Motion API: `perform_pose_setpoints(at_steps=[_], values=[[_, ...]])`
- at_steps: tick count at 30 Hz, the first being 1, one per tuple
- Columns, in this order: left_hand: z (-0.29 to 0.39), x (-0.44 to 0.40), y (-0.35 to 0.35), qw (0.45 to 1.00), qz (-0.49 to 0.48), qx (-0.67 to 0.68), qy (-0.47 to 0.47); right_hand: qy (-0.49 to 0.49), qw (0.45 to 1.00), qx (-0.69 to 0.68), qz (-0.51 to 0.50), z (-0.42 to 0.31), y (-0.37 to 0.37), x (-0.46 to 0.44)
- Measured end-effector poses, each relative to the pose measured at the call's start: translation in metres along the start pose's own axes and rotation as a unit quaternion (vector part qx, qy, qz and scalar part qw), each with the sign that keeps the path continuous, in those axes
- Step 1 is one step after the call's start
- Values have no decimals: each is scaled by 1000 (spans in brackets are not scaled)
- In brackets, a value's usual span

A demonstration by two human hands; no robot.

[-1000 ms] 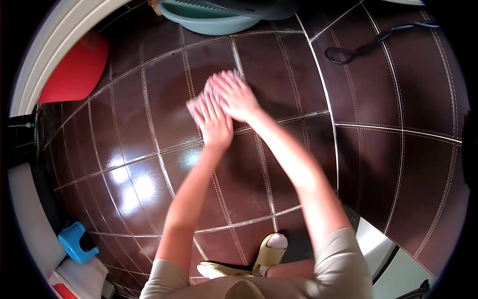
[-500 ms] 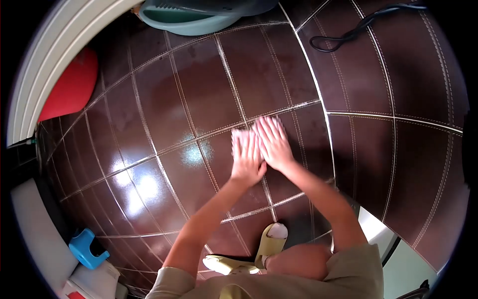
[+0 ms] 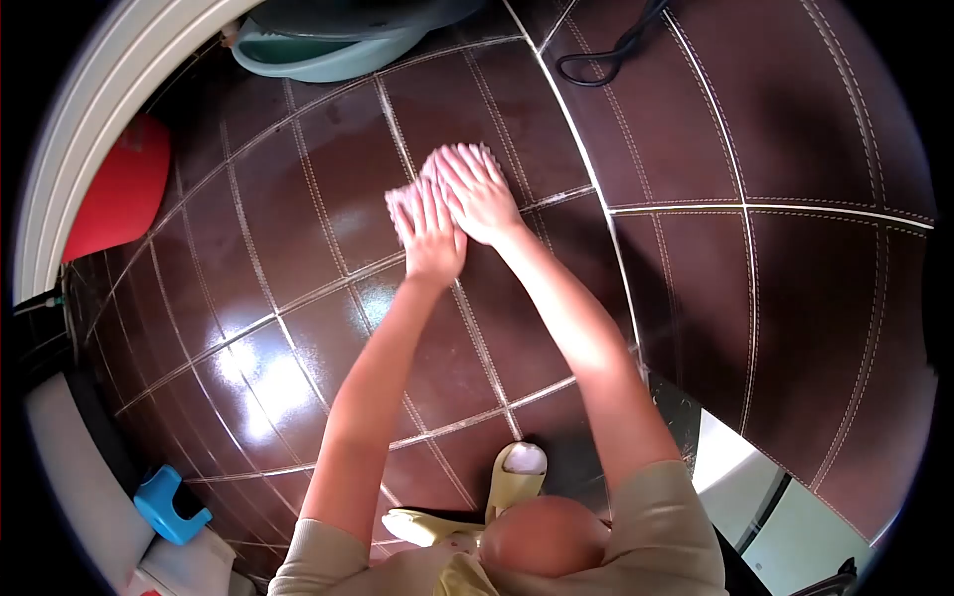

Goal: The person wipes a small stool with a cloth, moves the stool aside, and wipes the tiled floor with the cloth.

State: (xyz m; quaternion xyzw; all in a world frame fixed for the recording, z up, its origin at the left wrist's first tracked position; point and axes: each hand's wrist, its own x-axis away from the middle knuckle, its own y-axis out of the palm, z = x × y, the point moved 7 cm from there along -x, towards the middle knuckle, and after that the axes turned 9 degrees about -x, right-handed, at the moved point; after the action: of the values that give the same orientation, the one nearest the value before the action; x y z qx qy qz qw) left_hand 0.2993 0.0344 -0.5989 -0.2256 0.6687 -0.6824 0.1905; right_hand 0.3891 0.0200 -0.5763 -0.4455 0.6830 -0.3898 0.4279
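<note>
A pinkish cloth (image 3: pixel 489 155) lies flat on the dark brown tiled wall or floor surface (image 3: pixel 328 189), its ragged edge showing around my fingertips. My left hand (image 3: pixel 430 238) rests palm down on the cloth's left part with the fingers spread a little. Beside it on the right, my right hand (image 3: pixel 479 204) also presses flat on the cloth, slightly farther up. The two hands touch or nearly touch. Pale lines of grout run between the tiles around them.
A green basin (image 3: pixel 328 65) stands at the top left, a red object (image 3: pixel 121 194) below it. A black cable (image 3: pixel 616 58) loops at the upper right. A blue plastic item (image 3: pixel 171 505) is at the lower left. Yellow slippers (image 3: pixel 512 482) are on the feet at the bottom.
Both hands and the cloth moved down toward the body, then back up and away with the arms stretched out. The view has shifted, so the basin and cable appear farther left.
</note>
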Motion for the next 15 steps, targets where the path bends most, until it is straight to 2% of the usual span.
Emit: perform_pose_setpoints(at_steps=[4, 7, 9, 11, 15], values=[[3, -51, 3, 999, -2, 1, -36, 41, 999, -4, 19, 42, 6, -25], [24, -48, -1, 1000, 7, -5, 19, 45, 999, 13, 15, 57, -4, -8], [41, -29, -8, 998, 30, -13, 44, 54, 999, -2, 5, 55, -14, 19], [65, 3, -17, 996, -8, -18, 85, 79, 997, -6, -8, 44, -28, 61], [102, 89, -11, 994, -68, 7, 88, 89, 991, -27, -93, 9, -45, 134]])
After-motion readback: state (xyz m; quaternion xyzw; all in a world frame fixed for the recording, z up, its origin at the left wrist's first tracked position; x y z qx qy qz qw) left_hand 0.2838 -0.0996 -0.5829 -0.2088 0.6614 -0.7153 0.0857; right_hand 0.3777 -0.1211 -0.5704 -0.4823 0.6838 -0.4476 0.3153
